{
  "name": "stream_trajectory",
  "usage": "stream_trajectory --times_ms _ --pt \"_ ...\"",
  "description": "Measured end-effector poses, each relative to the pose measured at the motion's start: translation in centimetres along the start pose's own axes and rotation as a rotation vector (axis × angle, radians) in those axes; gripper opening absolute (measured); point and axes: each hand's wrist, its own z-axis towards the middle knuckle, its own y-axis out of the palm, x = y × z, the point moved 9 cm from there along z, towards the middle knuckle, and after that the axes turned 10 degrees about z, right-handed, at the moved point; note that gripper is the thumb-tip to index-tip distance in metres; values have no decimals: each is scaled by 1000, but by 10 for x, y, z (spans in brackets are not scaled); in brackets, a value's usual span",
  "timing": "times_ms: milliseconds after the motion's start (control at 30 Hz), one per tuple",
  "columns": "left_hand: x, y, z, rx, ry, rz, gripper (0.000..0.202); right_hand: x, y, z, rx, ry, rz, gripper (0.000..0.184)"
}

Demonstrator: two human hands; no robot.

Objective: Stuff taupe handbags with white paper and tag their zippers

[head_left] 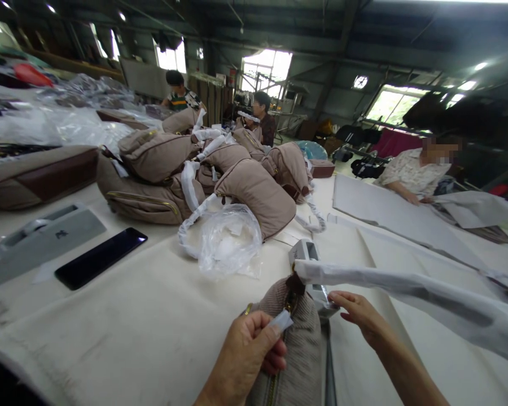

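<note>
A taupe ribbed fabric bag (pixel 307 349) with brass zippers lies in front of me. My left hand (pixel 254 344) is closed in a pinch on a small white wrapping strip (pixel 283 320), beside the metal hardware at the bag's top end. A bag strap (pixel 385 282) covered in white wrapping runs from that end off to the right. Just behind the bag stands a grey tape dispenser (pixel 305 251), partly hidden by the strap. My right hand (pixel 364 316) has its thumb and forefinger together at the dispenser's near end, where a shiny bit of clear tape shows.
Several taupe bags (pixel 254 197) are heaped across the table, with a crumpled clear plastic bag (pixel 231 242) before them. At left lie a black phone (pixel 101 257) and a larger grey dispenser (pixel 59 231). A person (pixel 419 175) handles grey sheets at right; two others sit farther back.
</note>
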Motion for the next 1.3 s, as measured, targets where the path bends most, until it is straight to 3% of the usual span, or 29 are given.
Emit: stream_trajectory --times_ms 167,433,600,800,1133,1233,1300 --pt "-1 -2 0 11 10 -13 34 10 6 1 18 111 146 38" --pt "-2 -1 0 6 -7 -39 33 3 -16 -30 171 81 204 34" --pt "-2 0 -1 9 -13 -45 31 33 4 -53 159 190 313 36" --pt "-2 -1 -2 13 -1 -50 32 54 14 -54 196 232 447 34" --pt "0 1 -6 25 22 -48 33 61 21 -44 231 158 340 38" --pt "0 -2 -7 44 34 -32 34 72 19 -53 255 190 287 40" --pt "0 -3 -6 54 45 -16 33 65 14 -65 288 158 251 43"
